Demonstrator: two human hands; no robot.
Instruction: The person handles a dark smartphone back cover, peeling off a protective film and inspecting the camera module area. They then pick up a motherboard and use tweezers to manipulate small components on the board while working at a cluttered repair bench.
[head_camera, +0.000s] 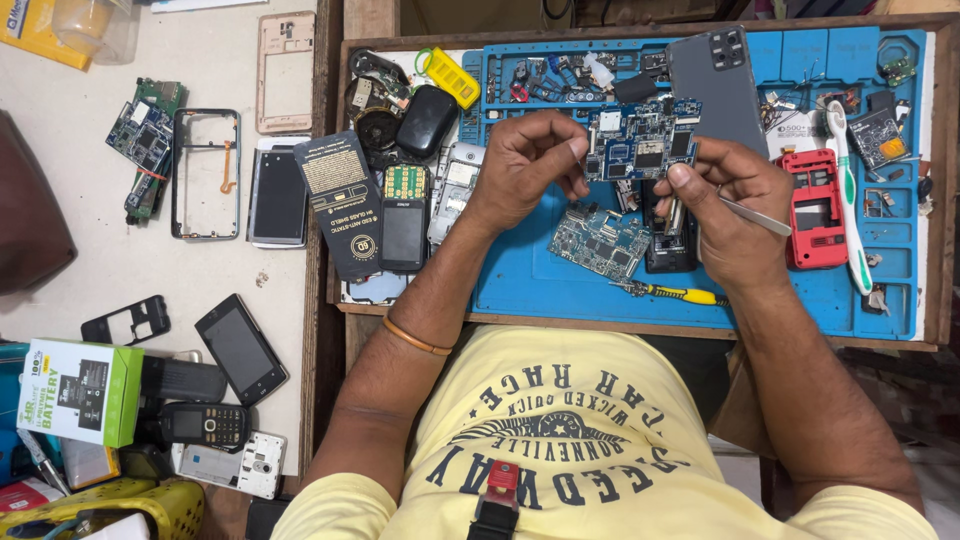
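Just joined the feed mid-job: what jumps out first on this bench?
At centre, over the blue work mat, the left hand and right hand hold a blue circuit board between them; the right also grips metal tweezers. A red phone frame lies right of the hands, and dismantled phones litter the table to the left.

Tweezers (752, 214): tips hidden behind right hand (725, 205) at frame centre. Blue circuit board (640, 140): edges covered by fingers (573, 150) of left hand (520, 170). Dark phone (670, 250) below: largely hidden under right hand. Small parts in blue mat (560, 290) tray slots, upper frame: too small to identify. Yellow basket (150, 505), lower left: cut by frame edge.
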